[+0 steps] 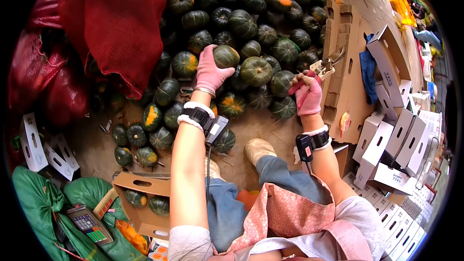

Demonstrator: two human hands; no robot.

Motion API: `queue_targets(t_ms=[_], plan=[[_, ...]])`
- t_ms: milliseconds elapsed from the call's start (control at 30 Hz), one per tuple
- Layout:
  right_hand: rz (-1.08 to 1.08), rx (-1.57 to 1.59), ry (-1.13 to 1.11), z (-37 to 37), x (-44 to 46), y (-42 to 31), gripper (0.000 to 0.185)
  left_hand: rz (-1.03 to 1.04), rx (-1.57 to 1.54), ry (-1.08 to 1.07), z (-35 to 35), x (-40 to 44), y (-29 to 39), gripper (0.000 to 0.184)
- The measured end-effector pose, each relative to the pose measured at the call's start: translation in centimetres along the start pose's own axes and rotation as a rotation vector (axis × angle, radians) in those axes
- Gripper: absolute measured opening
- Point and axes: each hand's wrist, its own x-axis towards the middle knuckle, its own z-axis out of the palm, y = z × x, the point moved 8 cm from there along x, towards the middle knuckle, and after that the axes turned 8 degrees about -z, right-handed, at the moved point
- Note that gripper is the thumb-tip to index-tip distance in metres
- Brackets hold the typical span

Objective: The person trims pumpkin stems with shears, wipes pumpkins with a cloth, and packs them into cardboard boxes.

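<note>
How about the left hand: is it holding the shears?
No, the left hand grips a green pumpkin, while the right hand holds the shears.

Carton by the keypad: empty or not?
Not empty: at least two squashes lie in the carton, seen through its open top. Cannot tell how full: the left forearm hides one end.

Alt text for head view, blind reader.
Pink-gloved left hand grips a round dark-green pumpkin at a heap of such pumpkins; pink-gloved right hand holds curved-blade metal shears. Red mesh sack at upper left, white cardboard boxes at right.
</note>
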Motion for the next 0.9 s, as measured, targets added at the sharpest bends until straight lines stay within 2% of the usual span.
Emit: queue_targets(t_ms=[133, 167, 200, 267, 300, 367, 400, 433, 467, 500, 533, 567, 600, 667, 767, 800, 867, 900], plan=[[-0.021, -0.089, 0.015, -0.3, -0.4, 0.0, 0.02, -0.2, -0.236, -0.023, -3.0, -1.4, -0.6, 0.073], [-0.003, -0.116, 0.055, -0.4, -0.6, -0.1, 0.018, -0.257, -0.39, -0.087, -4.5, -2.8, -1.1, 0.071], [-0.023, -0.136, 0.073, -0.8, -0.5, -0.5, 0.018, -0.291, -0.568, -0.09, -6.9, -4.7, -0.3, 0.071], [-0.062, -0.172, 0.116, -1.5, -0.1, -1.2, 0.018, -0.259, -0.637, -0.147, -12.4, -9.0, -0.7, 0.072], [-0.088, -0.262, 0.23, -1.9, -0.2, -2.1, 0.019, -0.317, -0.714, -0.116, -15.3, -12.2, -2.1, 0.078], [-0.09, -0.383, 0.31, -4.8, 1.1, -1.9, 0.02, -0.308, -0.788, -0.101, -20.9, -20.3, -5.7, 0.085], [-0.091, -0.445, 0.348, -6.0, 1.3, -2.0, 0.021, -0.539, -1.06, 0.041, -25.0, -28.7, -18.4, 0.083], [-0.037, -0.552, 0.357, -5.7, 1.1, -2.7, 0.024, -0.629, -1.073, 0.242, -27.4, -33.6, -18.0, 0.078], [-0.071, -0.663, 0.35, -6.2, 1.4, -3.1, 0.025, -0.658, -1.06, 0.362, -29.7, -38.6, -20.2, 0.07], [-0.102, -0.774, 0.342, -7.0, 2.1, -3.1, 0.026, -0.768, -1.149, 0.659, -29.8, -41.9, -18.6, 0.068], [-0.133, -0.887, 0.33, -7.1, 2.7, -3.4, 0.027, -0.721, -0.769, 0.628, -30.8, -43.3, -16.9, 0.068], [-0.08, -0.837, 0.318, -7.3, 3.3, -2.8, 0.029, -0.73, -0.739, 0.61, -30.3, -44.8, -15.7, 0.066], [-0.022, -0.787, 0.288, -6.2, 3.8, -2.5, 0.023, -0.864, -0.673, 0.665, -30.4, -48.4, -17.4, 0.064], [0.161, -0.371, 0.111, -7.2, 8.7, 2.8, 0.02, -0.973, -0.803, 0.796, -29.6, -52.9, -18.7, 0.059], [0.439, -0.627, 0.137, -8.6, 13.7, 6.1, 0.022, -1.024, -0.824, 0.951, -29.6, -57.9, -22.5, 0.054], [0.556, -0.666, 0.13, -9.4, 14.1, 7.2, 0.025, -0.994, -0.786, 0.936, -30.0, -58.7, -23.2, 0.052], [0.464, -0.827, 0.184, -7.1, 13.7, 5.8, 0.037, -0.927, -0.727, 0.907, -30.1, -59.9, -25.1, 0.05], [0.457, -0.855, 0.197, -6.8, 13.6, 5.7, 0.039, -0.978, -0.809, 0.99, -29.6, -59.3, -24.9, 0.049]])
